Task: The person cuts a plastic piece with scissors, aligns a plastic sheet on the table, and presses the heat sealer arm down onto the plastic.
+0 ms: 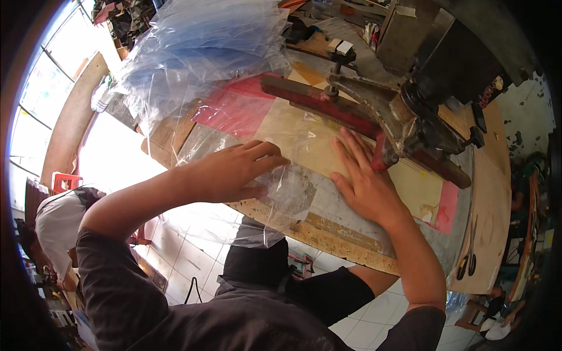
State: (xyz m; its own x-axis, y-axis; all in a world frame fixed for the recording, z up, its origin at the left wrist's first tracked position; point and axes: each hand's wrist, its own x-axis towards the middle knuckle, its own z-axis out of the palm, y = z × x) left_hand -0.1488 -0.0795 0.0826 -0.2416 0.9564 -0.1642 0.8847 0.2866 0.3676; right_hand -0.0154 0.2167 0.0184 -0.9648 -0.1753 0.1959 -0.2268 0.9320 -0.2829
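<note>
At the centre of the frame a clear plastic bag (287, 158) lies flat on the worktop (486, 234), its near edge hanging over the front rim. The left hand (234, 169) presses on it from the left, fingers stretched out and flat, grip released and closed on nothing. The right hand (366, 181) lies palm down just right of centre, fingers spread toward the dark red bar (328, 105) of a rusty metal press (398, 111) in the upper middle; its grip is likewise released. A heap of clear plastic bags (199, 47) fills the upper left. Scissors (469, 251) lie at the lower right of the worktop, well apart from both hands.
</note>
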